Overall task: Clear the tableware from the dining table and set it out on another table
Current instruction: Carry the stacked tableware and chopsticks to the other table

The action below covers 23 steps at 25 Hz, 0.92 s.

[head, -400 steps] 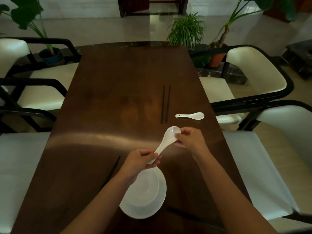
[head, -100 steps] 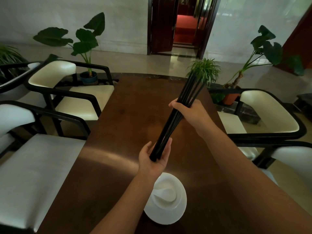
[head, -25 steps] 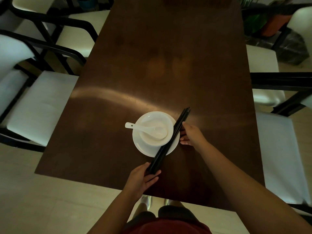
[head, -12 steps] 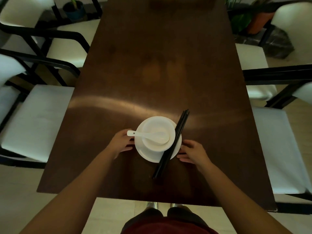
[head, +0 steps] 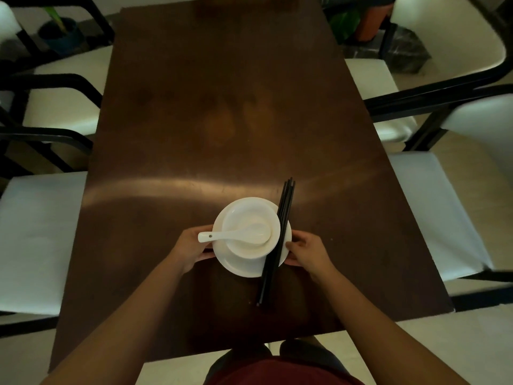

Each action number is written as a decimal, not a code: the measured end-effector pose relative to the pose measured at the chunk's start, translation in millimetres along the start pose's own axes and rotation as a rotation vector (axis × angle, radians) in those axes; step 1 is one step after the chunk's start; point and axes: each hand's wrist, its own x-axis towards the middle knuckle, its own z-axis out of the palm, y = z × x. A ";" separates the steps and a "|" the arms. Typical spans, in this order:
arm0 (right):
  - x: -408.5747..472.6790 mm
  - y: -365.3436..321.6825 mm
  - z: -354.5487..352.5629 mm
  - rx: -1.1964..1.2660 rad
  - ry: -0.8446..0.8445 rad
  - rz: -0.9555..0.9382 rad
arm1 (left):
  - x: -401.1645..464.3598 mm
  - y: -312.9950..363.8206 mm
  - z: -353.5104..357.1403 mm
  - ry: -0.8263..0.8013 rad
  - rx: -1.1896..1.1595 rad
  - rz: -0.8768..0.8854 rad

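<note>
Both forearms reaching in, left hand [head: 191, 247] and right hand [head: 306, 251] each with a curled grip on opposite plate [head: 244, 269] rims, bowl [head: 251, 230], spoon [head: 236, 236], chopsticks [head: 277, 243] stacked on top, brown table [head: 222, 120]

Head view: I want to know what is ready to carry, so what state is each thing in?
Plate: gripped at both sides.
Bowl: upright, stacked on plate.
Spoon: in bowl, handle pointing left.
Chopsticks: bundled across plate's right rim.
Left hand: gripping plate.
Right hand: gripping plate.

Plate [head: 244, 266] hides both hands' fingertips (grip unclear); chairs [head: 444, 218] cut off by edges
</note>
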 end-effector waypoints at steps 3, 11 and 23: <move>-4.7 -1.2 -3.9 0.039 0.025 -0.009 | 2.5 -0.6 3.5 -0.025 0.000 -0.005; -40.7 -4.9 -47.4 0.122 0.064 -0.038 | 6.1 7.0 40.9 -0.116 0.022 0.009; -163.0 43.3 -196.5 0.295 0.410 -0.052 | -56.8 43.4 215.3 -0.395 0.218 0.083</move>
